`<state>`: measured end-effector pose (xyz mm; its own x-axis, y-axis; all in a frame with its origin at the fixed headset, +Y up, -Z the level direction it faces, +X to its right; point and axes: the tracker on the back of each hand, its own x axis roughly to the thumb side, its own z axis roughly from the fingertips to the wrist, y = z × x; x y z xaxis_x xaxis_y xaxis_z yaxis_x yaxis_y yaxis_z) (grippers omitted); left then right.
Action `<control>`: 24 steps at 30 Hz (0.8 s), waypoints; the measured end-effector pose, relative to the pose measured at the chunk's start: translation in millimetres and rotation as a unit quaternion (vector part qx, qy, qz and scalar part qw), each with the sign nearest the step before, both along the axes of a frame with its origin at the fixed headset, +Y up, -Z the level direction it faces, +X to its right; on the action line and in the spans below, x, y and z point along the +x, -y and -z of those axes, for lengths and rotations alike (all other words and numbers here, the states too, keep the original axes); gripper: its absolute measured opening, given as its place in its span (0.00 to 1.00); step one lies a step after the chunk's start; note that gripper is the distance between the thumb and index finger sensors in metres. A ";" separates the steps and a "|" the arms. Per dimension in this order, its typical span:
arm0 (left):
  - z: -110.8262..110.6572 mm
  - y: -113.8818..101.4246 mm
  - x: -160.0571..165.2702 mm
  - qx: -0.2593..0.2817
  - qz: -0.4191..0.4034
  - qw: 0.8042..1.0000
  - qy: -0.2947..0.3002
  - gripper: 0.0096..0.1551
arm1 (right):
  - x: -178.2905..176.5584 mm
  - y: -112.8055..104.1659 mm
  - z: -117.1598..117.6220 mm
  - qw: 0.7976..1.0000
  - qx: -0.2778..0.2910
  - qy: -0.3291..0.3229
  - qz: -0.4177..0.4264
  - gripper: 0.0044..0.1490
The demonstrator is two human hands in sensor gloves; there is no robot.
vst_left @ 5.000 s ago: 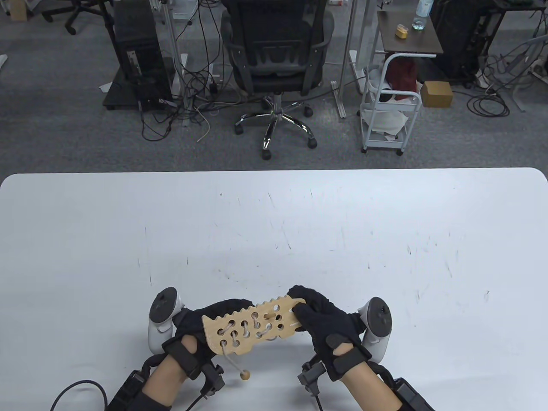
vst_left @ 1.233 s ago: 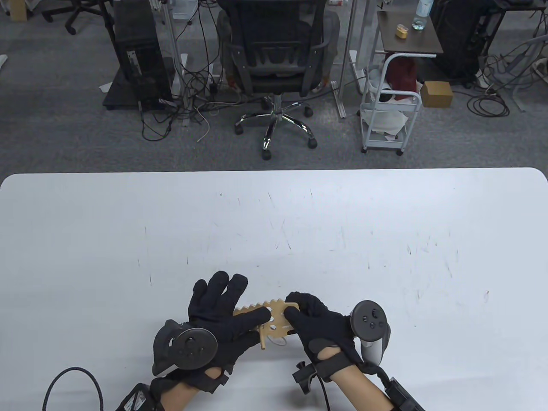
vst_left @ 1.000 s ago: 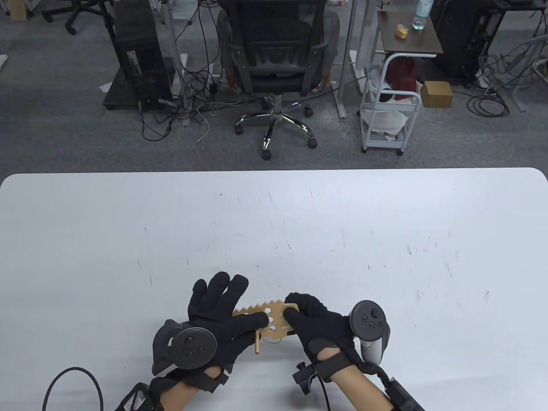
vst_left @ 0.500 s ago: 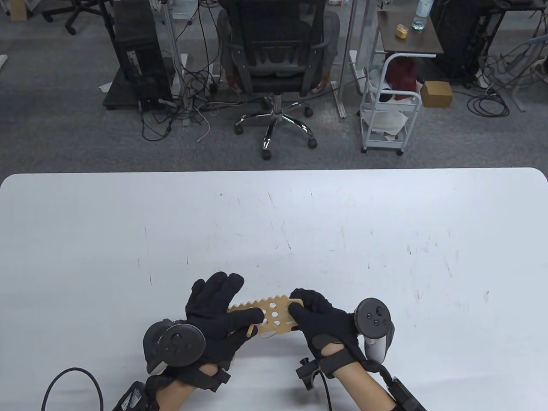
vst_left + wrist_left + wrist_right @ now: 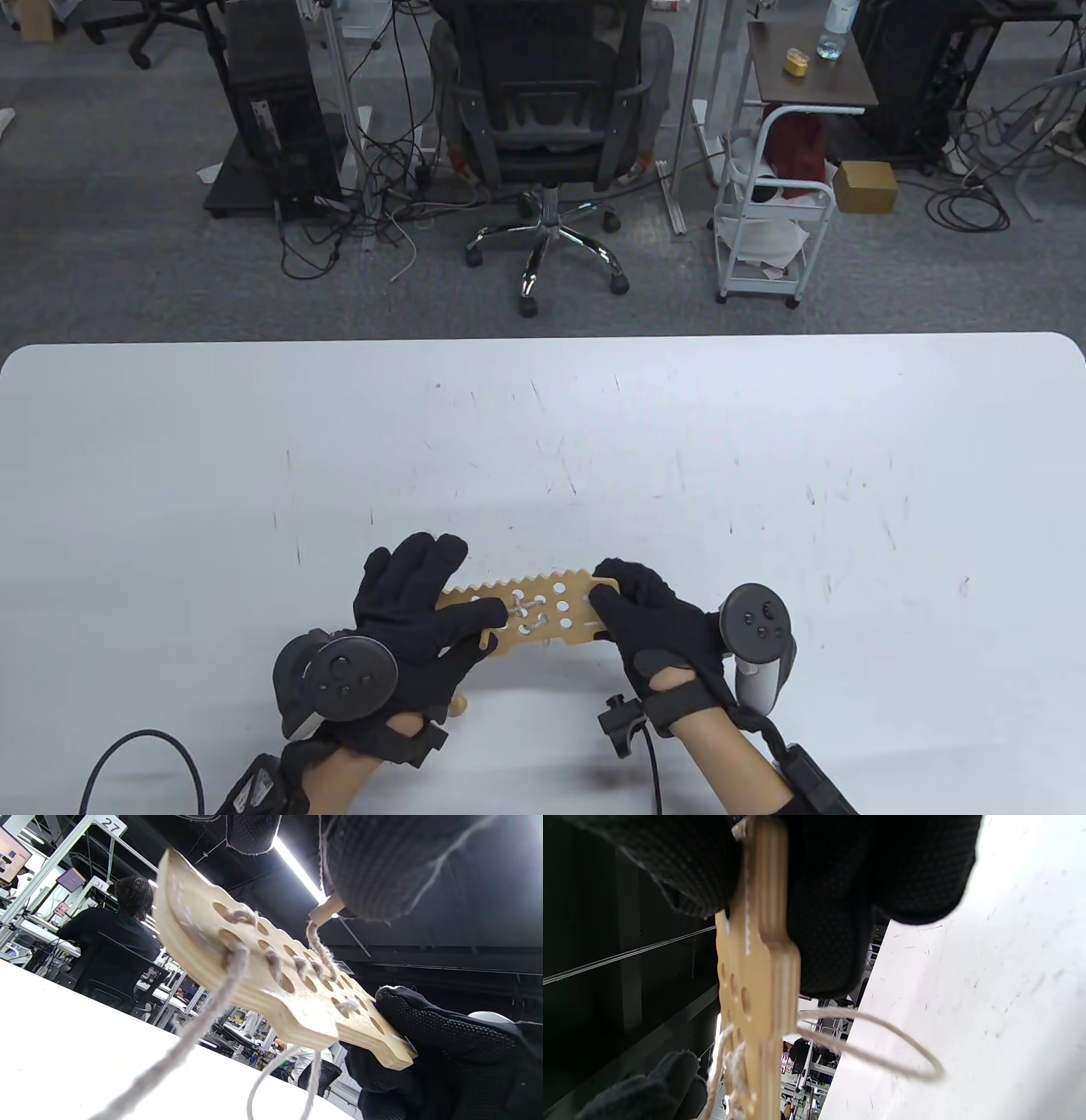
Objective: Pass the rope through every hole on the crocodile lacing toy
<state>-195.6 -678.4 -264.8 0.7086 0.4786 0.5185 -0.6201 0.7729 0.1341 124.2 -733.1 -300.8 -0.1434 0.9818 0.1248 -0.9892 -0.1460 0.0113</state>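
1. I am in an office-cum-lab: grey carpet floor [image 5: 127, 280] runs beyond my white surface [image 5: 543, 441].
2. A black mesh office chair [image 5: 547, 102] on castors faces me.
3. A black computer tower [image 5: 271, 110] stands to its left, with loose cables [image 5: 373, 212] trailing over the carpet.
4. A white rolling cart [image 5: 768, 212] and a small side table [image 5: 806, 68] with a bottle [image 5: 836, 30] stand on the right.
5. My left wrist view shows numbered workstation frames [image 5: 111, 824], ceiling strip lights [image 5: 297, 866] and a seated person [image 5: 112, 929] at another desk.
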 end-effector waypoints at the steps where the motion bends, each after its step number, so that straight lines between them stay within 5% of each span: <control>1: 0.7 0.3 -0.9 -0.001 0.001 1.000 -0.001 0.24 | 1.0 0.2 0.6 1.000 -0.001 0.001 0.001 0.31; 24: 13.1 3.5 -20.7 -0.022 -0.015 0.999 -0.038 0.25 | 28.3 1.5 12.8 0.998 -0.008 0.056 0.018 0.31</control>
